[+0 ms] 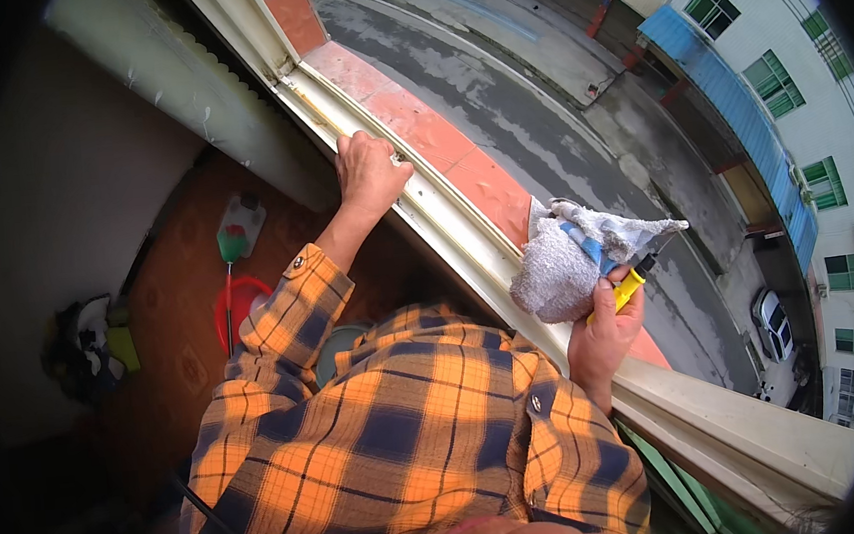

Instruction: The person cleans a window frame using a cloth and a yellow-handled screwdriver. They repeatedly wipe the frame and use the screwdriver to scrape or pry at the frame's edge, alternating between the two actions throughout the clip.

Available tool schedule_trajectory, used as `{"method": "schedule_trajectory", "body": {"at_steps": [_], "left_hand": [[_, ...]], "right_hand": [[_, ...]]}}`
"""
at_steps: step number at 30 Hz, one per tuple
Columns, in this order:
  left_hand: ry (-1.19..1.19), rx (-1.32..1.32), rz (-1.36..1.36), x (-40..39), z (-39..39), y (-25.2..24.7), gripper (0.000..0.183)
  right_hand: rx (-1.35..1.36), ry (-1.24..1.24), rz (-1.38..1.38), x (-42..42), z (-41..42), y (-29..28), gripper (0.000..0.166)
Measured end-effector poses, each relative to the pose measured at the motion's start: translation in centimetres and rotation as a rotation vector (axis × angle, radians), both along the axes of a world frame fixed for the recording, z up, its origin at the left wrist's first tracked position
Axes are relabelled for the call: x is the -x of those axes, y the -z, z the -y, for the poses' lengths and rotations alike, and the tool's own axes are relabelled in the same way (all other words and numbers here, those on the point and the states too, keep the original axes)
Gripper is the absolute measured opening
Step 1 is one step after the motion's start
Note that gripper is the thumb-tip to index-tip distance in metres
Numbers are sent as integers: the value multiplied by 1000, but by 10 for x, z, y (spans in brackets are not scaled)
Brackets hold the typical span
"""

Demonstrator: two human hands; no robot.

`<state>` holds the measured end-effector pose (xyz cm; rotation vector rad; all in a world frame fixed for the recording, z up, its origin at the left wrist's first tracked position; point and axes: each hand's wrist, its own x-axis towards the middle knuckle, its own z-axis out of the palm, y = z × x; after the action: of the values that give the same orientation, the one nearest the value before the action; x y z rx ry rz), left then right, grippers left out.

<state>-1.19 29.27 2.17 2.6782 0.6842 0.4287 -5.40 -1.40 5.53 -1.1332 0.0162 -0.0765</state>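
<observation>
My left hand [373, 172] rests on the white window track [430, 206] with its fingers bent down onto the rails; whether they pinch anything is hidden. In my right hand [611, 328] is a yellow-handled tool [628, 289] with a black collar and a thin shaft, pointing up and outward. A grey-white terry cloth [559, 272] with blue patches is bunched against the fingers of that same hand, over the outer edge of the frame. Yellowish dirt shows along the far stretch of the track, beyond my left hand.
Outside the frame runs a red-tiled ledge [416, 128], with a street [539, 160] far below. A curtain [195, 97] hangs at the left. On the floor inside stand a red basin [245, 300] and a green-headed brush or swatter [231, 243]. Window glass stands at lower right.
</observation>
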Motion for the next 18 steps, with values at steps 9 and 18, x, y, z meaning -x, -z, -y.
{"method": "schedule_trajectory", "body": {"at_steps": [9,18], "left_hand": [[-61,-56,-138,-24,-1,9,8],[193,335,-42,102,-107,-14,21]], "right_hand": [[15,53,-16,-2,13,-2,14],[55,53,-38,4,23,-14,12]]}}
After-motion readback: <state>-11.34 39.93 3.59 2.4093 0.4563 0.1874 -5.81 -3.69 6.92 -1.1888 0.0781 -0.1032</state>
